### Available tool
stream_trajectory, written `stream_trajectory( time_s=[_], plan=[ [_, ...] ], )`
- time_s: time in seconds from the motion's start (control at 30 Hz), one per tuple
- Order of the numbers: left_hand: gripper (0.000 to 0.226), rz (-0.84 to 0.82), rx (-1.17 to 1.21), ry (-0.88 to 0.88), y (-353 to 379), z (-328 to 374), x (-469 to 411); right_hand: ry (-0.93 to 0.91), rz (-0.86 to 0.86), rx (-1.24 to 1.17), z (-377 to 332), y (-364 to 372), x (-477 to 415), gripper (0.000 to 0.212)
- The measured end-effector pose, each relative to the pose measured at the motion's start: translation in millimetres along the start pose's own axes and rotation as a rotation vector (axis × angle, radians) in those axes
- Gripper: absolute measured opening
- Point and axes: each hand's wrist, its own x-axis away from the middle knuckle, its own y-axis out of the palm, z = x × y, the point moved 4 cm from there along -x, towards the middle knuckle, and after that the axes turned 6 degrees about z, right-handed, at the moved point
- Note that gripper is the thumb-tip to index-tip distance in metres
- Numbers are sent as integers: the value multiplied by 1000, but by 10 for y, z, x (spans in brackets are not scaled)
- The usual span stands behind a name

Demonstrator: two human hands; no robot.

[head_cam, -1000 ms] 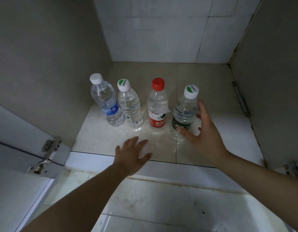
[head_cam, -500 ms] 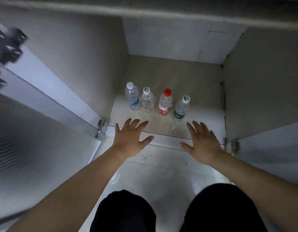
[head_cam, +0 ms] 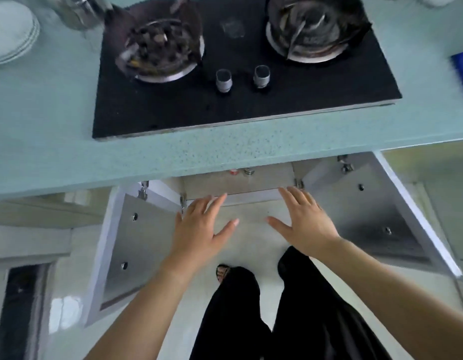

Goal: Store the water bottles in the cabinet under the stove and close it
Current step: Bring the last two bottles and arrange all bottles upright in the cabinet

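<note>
Step in hand, as judged: closing the cabinet; storing appears done.

- Clear plastic water bottles [head_cam: 233, 172]: only two caps, one red and one pale, can be made out, at the far side of the cabinet's beige tiled floor [head_cam: 264, 181], just under the lip of the pale green speckled countertop [head_cam: 173, 157]. The rest is hidden by the counter that carries the black glass stove [head_cam: 238, 105].
- Left steel-lined, white-edged cabinet door [head_cam: 137, 242] and its right twin [head_cam: 368, 216] are both swung wide open toward the near side.
- Left hand [head_cam: 199, 227] and right hand [head_cam: 303, 222] are held palm-down between the doors, fingers [head_cam: 215, 203] straight and spread, nothing gripped. Neither door appears to be touched; the left hand's outer edge lies just beside the left hinge, contact not determinable.
- The bottles lie well beyond the fingertips, farther in.

To be done well: each hand should be taken outward to its door's free edge, away from the hinges. The doors should be swung in gently. Fingers should be kept off the closing gap. Clearance over the bottles looks ample.
</note>
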Motion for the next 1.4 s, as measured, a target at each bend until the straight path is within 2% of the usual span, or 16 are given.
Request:
stream_trajectory(
  time_s=[0.2,0.37,0.5,0.7,1.0,1.17,1.4],
  plan=[
    [75,9,-44,236,-489,520,202,120,170,-91,-13,-476,913,81],
    [77,-1,-139,434,-436,1104,474,293,294,-138,320,-468,1819,81],
    [67,-32,-189,503,-207,1704,864,493,381,-209,708,-355,2751,81],
    [65,-138,-178,769,466,2926,2078,799,549,-291,1259,16,4631,79],
    [67,-403,-223,1445,1555,4650,4468,1434,833,-457,1397,963,7458,79],
    [68,-491,-242,1752,1964,5230,5527,1697,975,-527,1293,1368,8347,79],
    [65,-577,-320,1941,2617,5891,6348,1856,985,-598,1644,1651,8966,79]
  ],
)
